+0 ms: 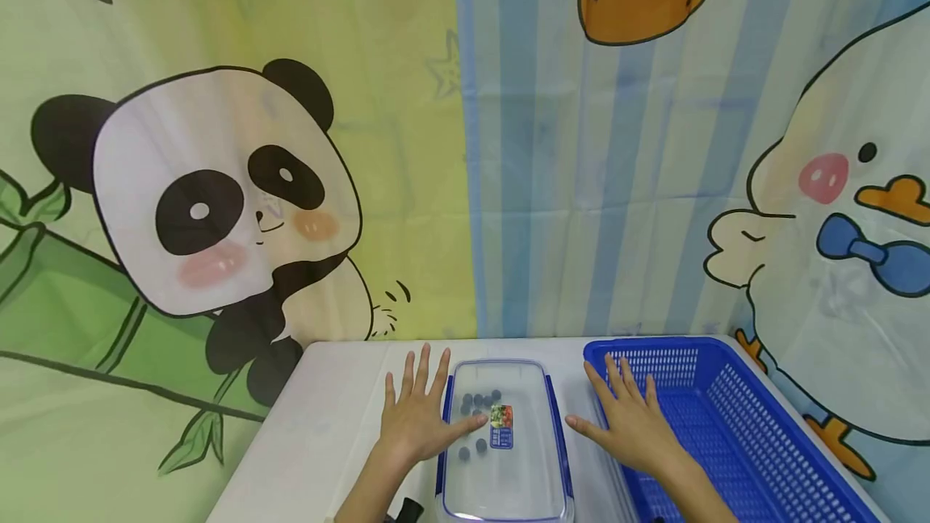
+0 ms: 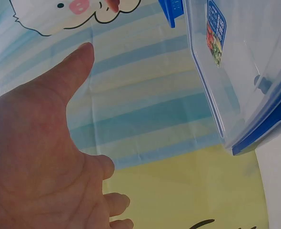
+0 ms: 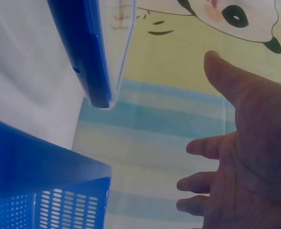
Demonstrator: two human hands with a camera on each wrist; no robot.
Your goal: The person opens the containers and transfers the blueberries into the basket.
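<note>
A clear lidded plastic box (image 1: 526, 474) with blue side clips stands on the table, a colourful label (image 1: 501, 426) on its lid. Several small dark round balls (image 1: 464, 453) show through the lid. My left hand (image 1: 417, 418) is raised at the box's left side with fingers spread, its thumb overlapping the lid in the head view. Between the box and the blue plastic basket (image 1: 708, 349), my right hand (image 1: 635, 426) is raised too, fingers spread and overlapping the basket's left rim. Neither hand holds anything. Both wrist views show the palms and the box's edge beside them.
The white table (image 1: 291, 442) carries the box in the middle and the basket at the right. Behind it hangs a curtain (image 1: 407, 184) printed with a panda, stripes and a white duck. A small black object (image 1: 410, 510) appears beside the left forearm.
</note>
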